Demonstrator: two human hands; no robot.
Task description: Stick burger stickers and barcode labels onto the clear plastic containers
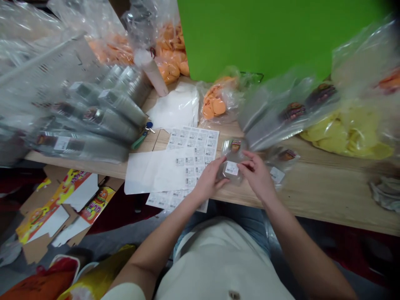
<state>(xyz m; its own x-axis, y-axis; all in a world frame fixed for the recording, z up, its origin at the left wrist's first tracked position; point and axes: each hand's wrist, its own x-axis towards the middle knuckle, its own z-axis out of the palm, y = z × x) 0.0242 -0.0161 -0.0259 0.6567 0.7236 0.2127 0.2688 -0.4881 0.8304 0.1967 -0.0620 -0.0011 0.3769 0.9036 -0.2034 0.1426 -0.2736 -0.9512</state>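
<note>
A small clear plastic packet [233, 162], with a white barcode label and a round printed sticker, is held between my left hand [208, 179] and my right hand [256, 176]. My left fingertips press its lower left edge, and my right fingers lie over its right side. Just left of my hands, sheets of barcode labels [191, 157] lie on the wooden table [315, 183]. A similar labelled packet [277, 164] lies close to my right hand.
Bundles of clear packets [87, 125] are piled at the left, and bags of orange discs [170, 54] stand behind them. A bag of yellow pieces [346, 131] lies at the right. A green board [250, 33] stands at the back, and printed cardboard [62, 206] lies below the table.
</note>
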